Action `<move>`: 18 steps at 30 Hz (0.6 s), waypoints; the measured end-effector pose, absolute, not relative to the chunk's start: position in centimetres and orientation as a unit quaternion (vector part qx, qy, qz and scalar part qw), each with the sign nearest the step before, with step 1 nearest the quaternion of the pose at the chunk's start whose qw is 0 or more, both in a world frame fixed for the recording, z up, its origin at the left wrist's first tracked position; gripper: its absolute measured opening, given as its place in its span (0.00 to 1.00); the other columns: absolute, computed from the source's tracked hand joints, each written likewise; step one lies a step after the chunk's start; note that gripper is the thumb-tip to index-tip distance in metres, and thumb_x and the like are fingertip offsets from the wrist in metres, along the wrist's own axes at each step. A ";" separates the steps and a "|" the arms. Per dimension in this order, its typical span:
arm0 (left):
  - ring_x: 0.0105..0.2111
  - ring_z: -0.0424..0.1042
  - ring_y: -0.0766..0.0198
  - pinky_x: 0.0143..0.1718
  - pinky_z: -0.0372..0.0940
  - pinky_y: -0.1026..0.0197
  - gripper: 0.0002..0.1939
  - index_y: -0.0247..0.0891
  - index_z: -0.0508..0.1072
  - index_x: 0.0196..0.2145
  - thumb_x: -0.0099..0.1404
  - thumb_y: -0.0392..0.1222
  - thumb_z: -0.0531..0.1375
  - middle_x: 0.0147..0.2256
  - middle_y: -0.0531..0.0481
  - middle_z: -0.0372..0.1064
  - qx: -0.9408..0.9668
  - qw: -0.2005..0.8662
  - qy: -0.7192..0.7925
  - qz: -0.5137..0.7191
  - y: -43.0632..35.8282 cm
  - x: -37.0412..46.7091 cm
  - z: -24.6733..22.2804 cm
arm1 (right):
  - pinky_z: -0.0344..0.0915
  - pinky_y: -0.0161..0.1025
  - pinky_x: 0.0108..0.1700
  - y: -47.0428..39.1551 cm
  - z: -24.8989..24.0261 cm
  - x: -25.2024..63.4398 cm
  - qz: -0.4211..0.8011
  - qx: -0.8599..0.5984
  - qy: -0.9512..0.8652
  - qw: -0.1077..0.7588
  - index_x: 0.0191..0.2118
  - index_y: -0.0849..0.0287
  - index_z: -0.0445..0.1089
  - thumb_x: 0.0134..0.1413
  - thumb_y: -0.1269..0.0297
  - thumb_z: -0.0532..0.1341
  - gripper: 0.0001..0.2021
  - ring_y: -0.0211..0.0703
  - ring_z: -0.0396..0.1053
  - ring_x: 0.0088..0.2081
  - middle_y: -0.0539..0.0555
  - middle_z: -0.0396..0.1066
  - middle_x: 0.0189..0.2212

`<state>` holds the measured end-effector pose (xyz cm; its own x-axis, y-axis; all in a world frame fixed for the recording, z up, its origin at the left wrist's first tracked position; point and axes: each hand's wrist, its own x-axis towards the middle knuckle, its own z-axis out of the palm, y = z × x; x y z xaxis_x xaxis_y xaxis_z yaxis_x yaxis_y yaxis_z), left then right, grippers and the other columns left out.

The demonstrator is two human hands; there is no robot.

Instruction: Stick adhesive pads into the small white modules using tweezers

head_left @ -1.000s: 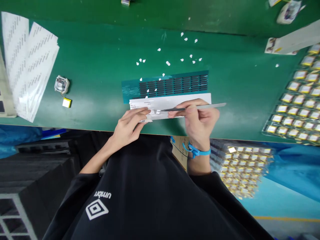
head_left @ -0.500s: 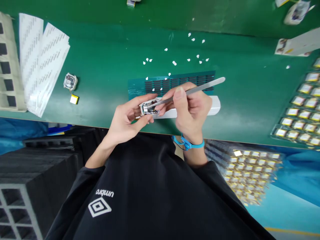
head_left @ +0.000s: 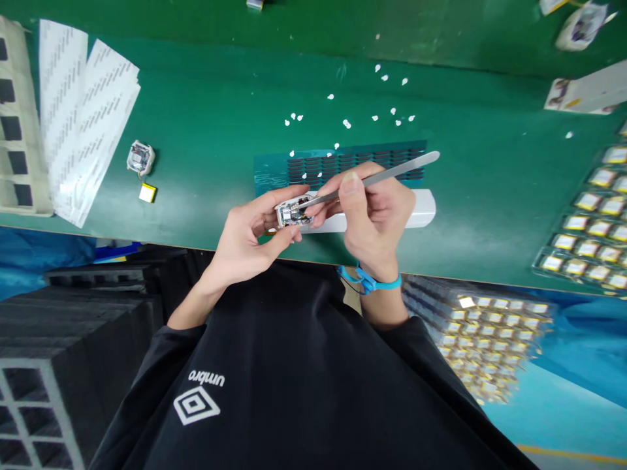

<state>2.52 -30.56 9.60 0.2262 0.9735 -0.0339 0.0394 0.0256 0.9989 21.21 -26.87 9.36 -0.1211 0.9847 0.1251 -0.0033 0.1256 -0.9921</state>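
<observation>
Between its thumb and fingers, my left hand [head_left: 249, 232] grips a small white electronic device [head_left: 288, 212] with its circuit board showing. My right hand [head_left: 375, 212] is closed on metal tweezers [head_left: 392, 171]; their tip reaches into the device, and the rounded end points up to the right. Fingertips of the right hand are close to the device's right side. Beneath the hands lies a long white bar [head_left: 424, 209], partly covered by them. Behind it is a teal sheet [head_left: 272, 171] with rows of dark strips. What the tweezers touch is too small to make out.
Several small white stickers [head_left: 347, 124] are scattered on the green table [head_left: 206, 117]. At left are printed white sheets [head_left: 63, 117], a beige tray [head_left: 29, 176], another opened device [head_left: 140, 156] and a small battery [head_left: 147, 192]. Battery trays [head_left: 578, 245] stand at right.
The view has shifted slightly, so the table items appear a little to the right. Both hands keep their grips, with the tweezers still inside the device.
</observation>
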 end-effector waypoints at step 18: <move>0.46 0.83 0.59 0.50 0.78 0.58 0.11 0.40 0.84 0.49 0.75 0.36 0.61 0.47 0.46 0.85 0.682 0.311 0.552 0.366 -30.1 -0.5 6.9 | 0.75 0.53 0.58 -23.6 7.7 23.3 0.393 -0.409 -0.758 0.321 0.44 0.50 0.84 0.74 0.55 0.62 0.12 0.51 0.81 0.49 0.51 0.85 0.46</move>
<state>-0.47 -30.11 6.89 0.1231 0.9801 0.1558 0.5255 -0.1975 0.8276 23.32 -23.65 7.69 -0.4595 0.8725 0.1660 0.3665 0.3565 -0.8594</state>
